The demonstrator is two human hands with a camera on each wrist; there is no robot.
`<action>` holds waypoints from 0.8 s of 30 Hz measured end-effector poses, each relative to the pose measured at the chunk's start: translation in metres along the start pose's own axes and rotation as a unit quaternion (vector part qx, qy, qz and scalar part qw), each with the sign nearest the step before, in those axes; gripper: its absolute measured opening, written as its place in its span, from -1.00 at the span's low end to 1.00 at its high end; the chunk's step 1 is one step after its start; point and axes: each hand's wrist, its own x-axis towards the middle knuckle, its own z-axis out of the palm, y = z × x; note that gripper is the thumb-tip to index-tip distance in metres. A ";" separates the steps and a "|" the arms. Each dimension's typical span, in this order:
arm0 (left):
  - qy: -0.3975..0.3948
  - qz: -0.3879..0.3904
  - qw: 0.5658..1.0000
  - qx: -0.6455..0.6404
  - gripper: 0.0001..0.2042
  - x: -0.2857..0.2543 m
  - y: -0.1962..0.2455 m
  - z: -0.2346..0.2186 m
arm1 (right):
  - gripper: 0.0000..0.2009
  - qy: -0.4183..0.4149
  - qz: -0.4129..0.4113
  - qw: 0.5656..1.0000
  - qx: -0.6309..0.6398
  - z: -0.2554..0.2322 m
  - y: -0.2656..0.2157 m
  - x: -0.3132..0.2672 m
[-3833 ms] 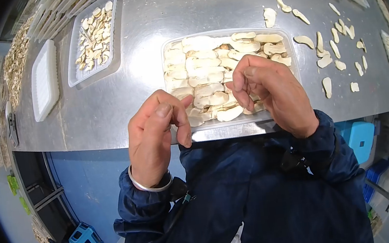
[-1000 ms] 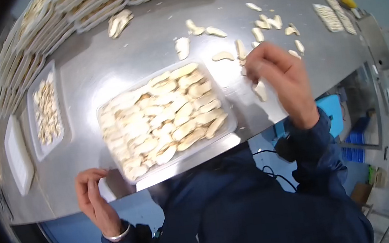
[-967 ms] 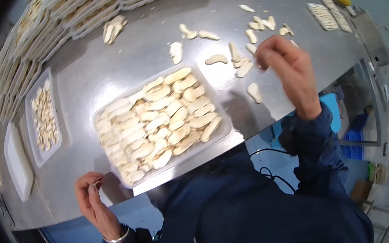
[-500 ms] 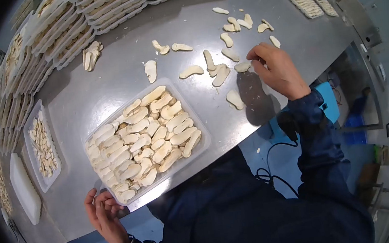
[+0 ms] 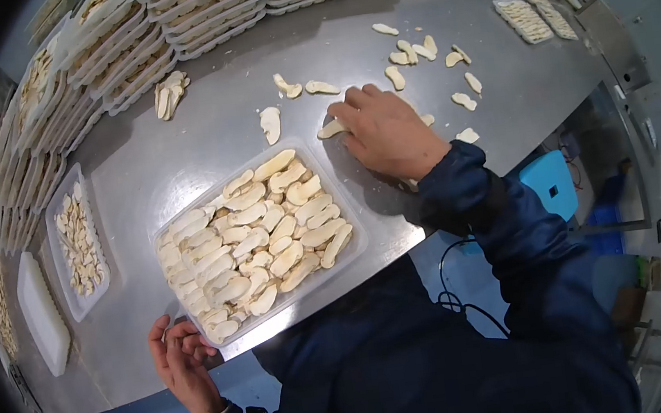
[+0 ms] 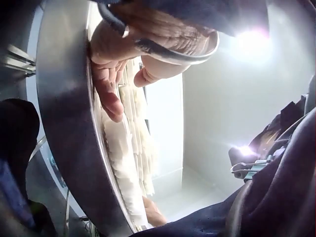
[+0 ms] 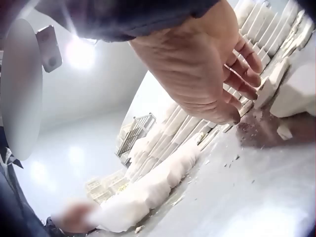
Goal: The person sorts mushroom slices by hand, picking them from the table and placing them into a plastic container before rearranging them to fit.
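From my remote feed: R hand, fingers part-bent, at mushroom slice on table, grip I can't tell; L hand loosely open, nothing held, near tray. Hard pinch might snap slice.

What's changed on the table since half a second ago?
The right hand has moved left across the table, and its fingers are now at the curved slice just beyond the tray's far-right corner. I can't tell whether they grip it. The left hand stays by the tray's near-left corner, and the filled tray looks unchanged.
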 end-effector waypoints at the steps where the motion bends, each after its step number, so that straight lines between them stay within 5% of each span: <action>1: -0.004 0.000 1.000 -0.002 -0.63 0.000 0.000 -0.001 | -0.74 -0.018 -0.003 1.000 0.010 -0.004 -0.001 -0.003; 3: -0.007 0.002 1.000 0.001 -0.63 0.000 0.001 0.000 | -0.79 -0.054 -0.011 0.998 0.030 -0.014 -0.002 -0.008; 7: -0.005 0.001 1.000 0.013 -0.61 0.000 0.000 0.000 | -0.86 0.105 0.082 0.987 0.085 -0.041 0.047 -0.017; 11: -0.001 -0.002 1.000 0.009 -0.63 0.000 0.002 -0.002 | -0.82 0.054 0.224 0.967 -0.110 -0.074 0.157 -0.027; 14: 0.013 -0.008 1.000 -0.004 -0.64 0.000 -0.001 -0.007 | -0.83 0.036 0.247 0.955 -0.159 -0.079 0.213 -0.047; 17: 0.012 -0.014 1.000 0.002 -0.65 0.003 0.000 -0.003 | -0.75 0.016 0.270 0.962 -0.047 -0.072 0.204 -0.041; 24: 0.023 -0.009 1.000 0.018 -0.64 0.002 -0.001 -0.002 | -0.80 -0.033 0.307 0.943 -0.128 -0.039 0.234 -0.030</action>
